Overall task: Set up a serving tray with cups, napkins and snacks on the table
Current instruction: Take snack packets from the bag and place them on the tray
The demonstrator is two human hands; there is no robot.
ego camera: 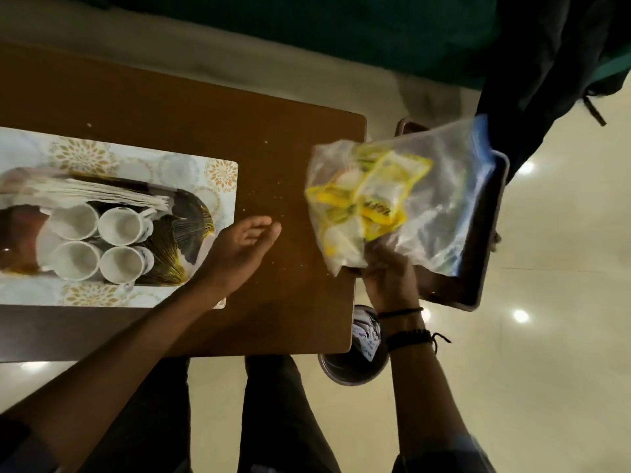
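Gripping one snack bag [392, 186] with right hand [389, 268], left hand [239, 247] open-fingered; four cups [121, 227], one napkin stack [88, 194] on one tray [191, 213].

Tally on and around the surface [239, 138]
Four white cups [121, 225] in a two-by-two block, one napkin stack [85, 192] at their 12 o'clock, one serving tray [191, 213], one placemat [85, 151]; toward 3 o'clock one clear bag [444, 206] of yellow packets [375, 196], too blurred to count, one dark tray [454, 288], one bin [348, 370] at 5 o'clock.
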